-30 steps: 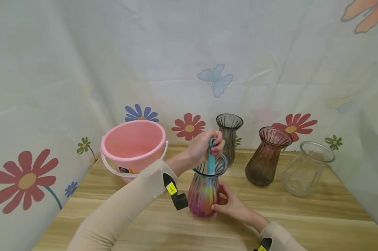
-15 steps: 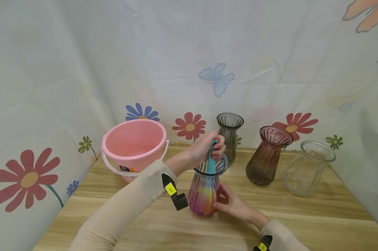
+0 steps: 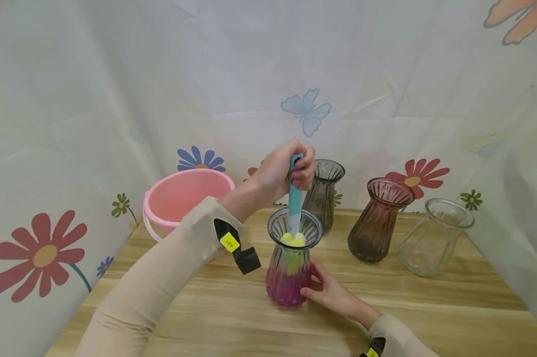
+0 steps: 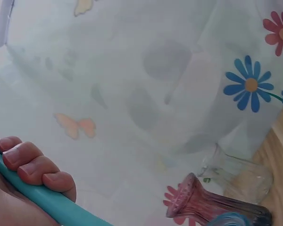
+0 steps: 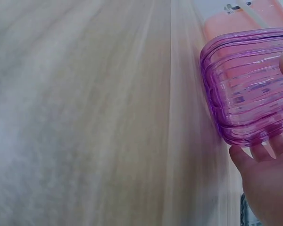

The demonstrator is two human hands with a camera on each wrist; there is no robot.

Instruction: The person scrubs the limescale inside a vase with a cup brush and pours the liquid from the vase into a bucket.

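Note:
My left hand (image 3: 279, 171) grips the teal handle of a sponge bottle brush (image 3: 295, 198), fingers curled round it. The brush stands nearly upright, its yellow sponge head (image 3: 293, 240) inside the neck of a ribbed glass vase (image 3: 288, 288), clear above and purple below. My right hand (image 3: 335, 296) holds this vase low on its right side, thumb in front and fingers behind. Seen in the right wrist view, the vase's purple base (image 5: 247, 89) lies between thumb and fingers. In the left wrist view the fingers (image 4: 33, 169) wrap the teal handle (image 4: 52, 202).
A pink bucket (image 3: 154, 206) stands at the back left, partly behind the left forearm. Behind and to the right are a grey vase (image 3: 320, 203), a reddish-brown vase (image 3: 375, 228) and a clear vase (image 3: 429, 250) on the wooden table (image 3: 233, 317). Flowered cloth (image 3: 233, 99) encloses the table.
My left hand has risen with the brush, bringing the sponge head from low in the vase up to its neck. The right hand keeps its hold on the vase.

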